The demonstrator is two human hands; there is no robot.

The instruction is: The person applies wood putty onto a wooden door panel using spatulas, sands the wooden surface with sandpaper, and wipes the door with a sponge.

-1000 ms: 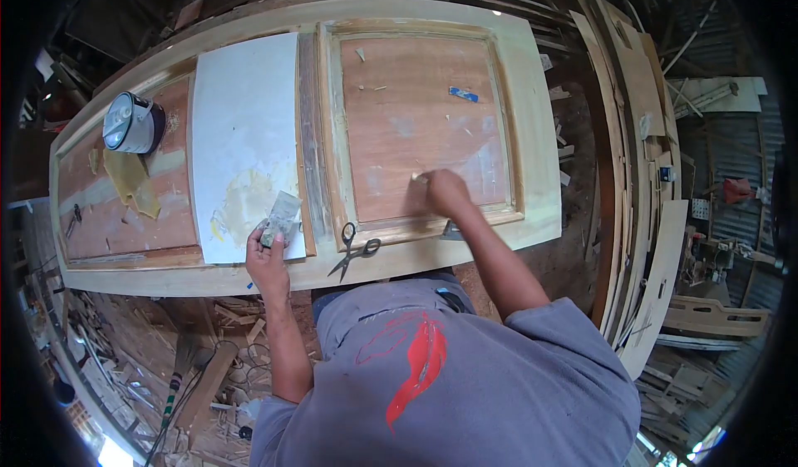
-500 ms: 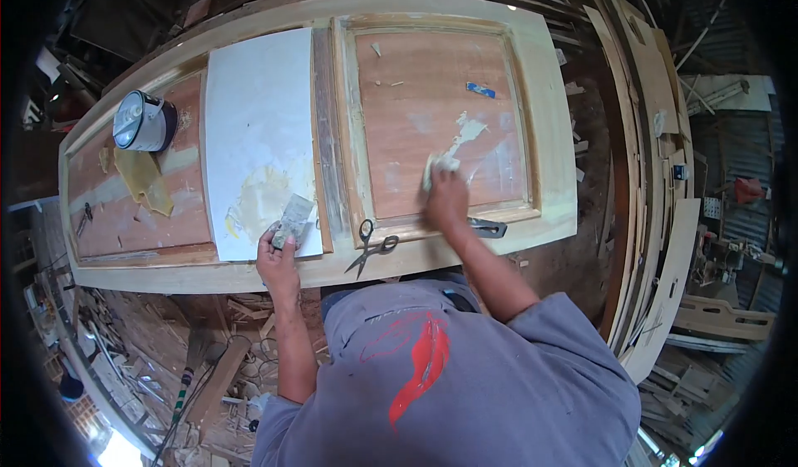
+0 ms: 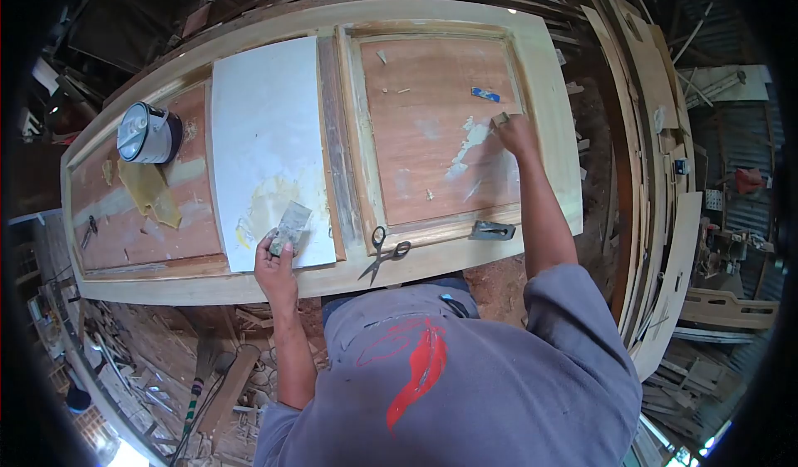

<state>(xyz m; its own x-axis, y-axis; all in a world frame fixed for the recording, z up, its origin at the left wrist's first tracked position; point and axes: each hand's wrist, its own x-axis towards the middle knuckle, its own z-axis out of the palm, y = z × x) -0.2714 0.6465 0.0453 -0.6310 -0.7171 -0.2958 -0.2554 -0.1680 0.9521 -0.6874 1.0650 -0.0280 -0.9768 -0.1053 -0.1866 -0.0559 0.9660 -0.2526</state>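
Note:
My left hand [image 3: 277, 269] grips a flat grey putty scraper [image 3: 293, 222], tilted over the lower right of a white board [image 3: 264, 110]. Pale putty is smeared on that board. Over the reddish panel [image 3: 416, 143] of a wooden door [image 3: 449, 14], my right hand [image 3: 519, 137] is closed on a small tan flat piece [image 3: 500, 120], whose kind is partly hidden by the fingers. Just left of it, a streak of cream putty [image 3: 472, 141] lies on the panel. Black scissors [image 3: 386, 253] and a dark slotted metal tool [image 3: 492, 230] rest on the near rail.
At left, a tin can [image 3: 148, 135] stands on the door beside a yellowish sheet [image 3: 150, 194]. A small blue item [image 3: 485, 95] lies on the right panel, with a few chips. Long boards [image 3: 640, 135] lean at the right. Wood scraps litter the floor.
My right hand has moved up and right across the panel, from the lower end of the putty streak to its upper right. My left hand still holds the scraper in nearly the same place.

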